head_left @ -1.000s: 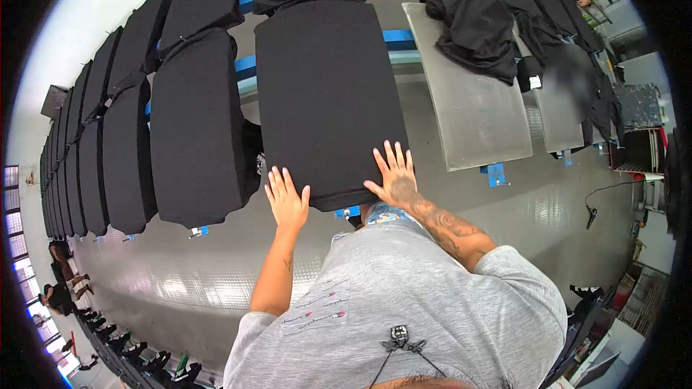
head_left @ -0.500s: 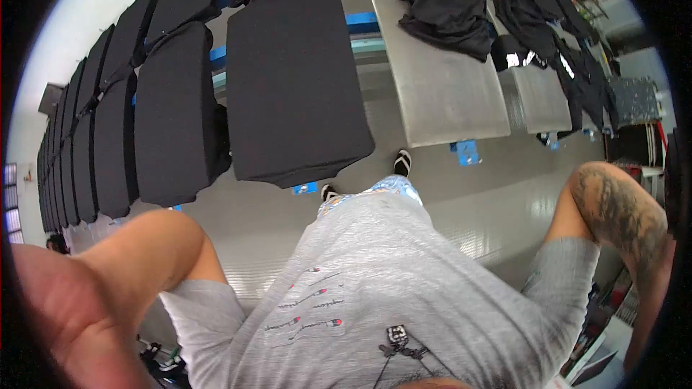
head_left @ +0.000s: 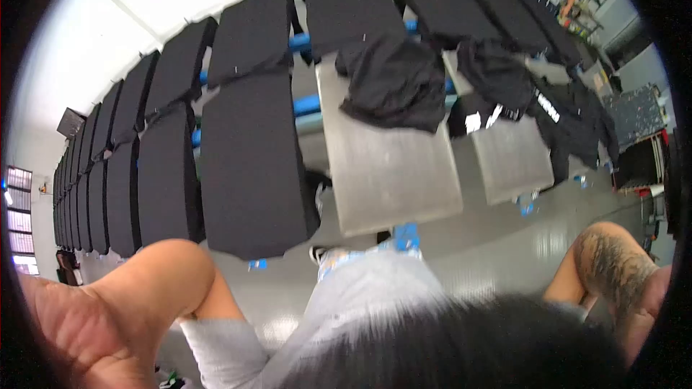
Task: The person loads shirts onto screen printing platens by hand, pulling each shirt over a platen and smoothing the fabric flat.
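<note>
- Head view: the left hand [head_left: 83, 328] and right hand [head_left: 641, 310] were raised at the near left and right edges; whether either gripped anything, I could not tell.
- Crumpled black fabric garment [head_left: 396, 85] lay on the far part of a flat grey board [head_left: 396, 180], right of a black cloth-covered board [head_left: 249, 166].

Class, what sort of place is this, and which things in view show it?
Probably a garment-printing workshop: rows of black-covered boards, a partly bare board with a crumpled black garment on it, and white markings on a dark garment nearby.
</note>
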A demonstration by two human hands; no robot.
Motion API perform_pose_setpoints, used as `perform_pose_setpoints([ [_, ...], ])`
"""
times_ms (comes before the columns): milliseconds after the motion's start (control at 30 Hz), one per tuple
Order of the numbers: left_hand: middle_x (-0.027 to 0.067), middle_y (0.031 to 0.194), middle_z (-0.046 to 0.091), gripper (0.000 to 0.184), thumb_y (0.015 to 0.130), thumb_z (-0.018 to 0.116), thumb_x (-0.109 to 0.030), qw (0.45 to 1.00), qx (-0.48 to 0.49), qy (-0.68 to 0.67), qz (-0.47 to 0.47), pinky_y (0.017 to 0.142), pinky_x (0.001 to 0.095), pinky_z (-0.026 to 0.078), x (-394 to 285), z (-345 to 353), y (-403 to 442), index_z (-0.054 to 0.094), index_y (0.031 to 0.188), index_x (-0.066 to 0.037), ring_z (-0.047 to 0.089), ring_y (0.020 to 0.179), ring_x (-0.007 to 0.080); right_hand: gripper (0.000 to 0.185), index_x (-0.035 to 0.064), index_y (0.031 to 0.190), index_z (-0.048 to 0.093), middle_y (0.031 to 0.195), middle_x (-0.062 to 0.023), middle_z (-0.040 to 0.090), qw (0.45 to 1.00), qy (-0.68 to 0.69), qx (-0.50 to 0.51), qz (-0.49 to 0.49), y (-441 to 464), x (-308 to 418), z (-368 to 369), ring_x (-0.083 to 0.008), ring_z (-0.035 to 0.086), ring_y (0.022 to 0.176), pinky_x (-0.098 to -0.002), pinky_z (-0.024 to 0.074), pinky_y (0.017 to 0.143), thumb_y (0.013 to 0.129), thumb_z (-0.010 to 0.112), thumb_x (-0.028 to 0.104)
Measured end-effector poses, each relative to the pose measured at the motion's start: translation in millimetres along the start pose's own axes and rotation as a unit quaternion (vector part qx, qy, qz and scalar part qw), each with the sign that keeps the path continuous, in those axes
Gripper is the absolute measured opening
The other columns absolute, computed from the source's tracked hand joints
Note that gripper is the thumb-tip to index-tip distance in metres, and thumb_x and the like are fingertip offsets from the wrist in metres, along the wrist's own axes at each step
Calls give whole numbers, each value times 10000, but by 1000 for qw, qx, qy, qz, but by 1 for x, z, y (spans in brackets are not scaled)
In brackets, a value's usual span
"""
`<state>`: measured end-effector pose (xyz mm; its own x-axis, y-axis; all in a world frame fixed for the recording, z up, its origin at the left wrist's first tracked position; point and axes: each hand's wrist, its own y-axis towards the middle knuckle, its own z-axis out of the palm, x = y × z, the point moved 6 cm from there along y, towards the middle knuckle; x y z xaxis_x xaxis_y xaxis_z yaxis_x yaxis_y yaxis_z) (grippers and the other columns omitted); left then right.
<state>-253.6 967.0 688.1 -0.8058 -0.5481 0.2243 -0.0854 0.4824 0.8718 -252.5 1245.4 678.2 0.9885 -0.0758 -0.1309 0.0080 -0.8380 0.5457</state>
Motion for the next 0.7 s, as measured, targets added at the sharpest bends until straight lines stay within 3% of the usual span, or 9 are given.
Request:
perform_pose_setpoints([
  [167, 173, 929, 630, 489, 802, 700, -307, 998, 29, 47, 3, 790, 361, 487, -7, 20, 17, 586, 1086, 75, 604, 800, 221, 265, -1, 1057, 629, 1002, -113, 647, 999, -32, -8, 17, -39, -9, -16, -171, 612, 849, -293, 496, 761, 811, 674, 87],
  [433, 183, 953, 632, 554, 807, 689, -363, 997, 54, 54, -33, 807, 370, 480, 17, 97, -21, 575, 1114, 84, 607, 805, 221, 283, -6, 1087, 624, 1014, -124, 650, 999, 5, 20, 33, -89, -76, 37, -173, 619, 857, -299, 503, 769, 830, 670, 102],
  [700, 193, 976, 633, 619, 813, 678, -419, 996, 59, 62, -34, 824, 379, 474, 22, 128, -39, 563, 1142, 93, 610, 811, 221, 302, -12, 1117, 619, 1026, -135, 654, 999, 18, 26, -41, -93, -88, 77, -175, 625, 865, -304, 510, 776, 848, 666, 118],
])
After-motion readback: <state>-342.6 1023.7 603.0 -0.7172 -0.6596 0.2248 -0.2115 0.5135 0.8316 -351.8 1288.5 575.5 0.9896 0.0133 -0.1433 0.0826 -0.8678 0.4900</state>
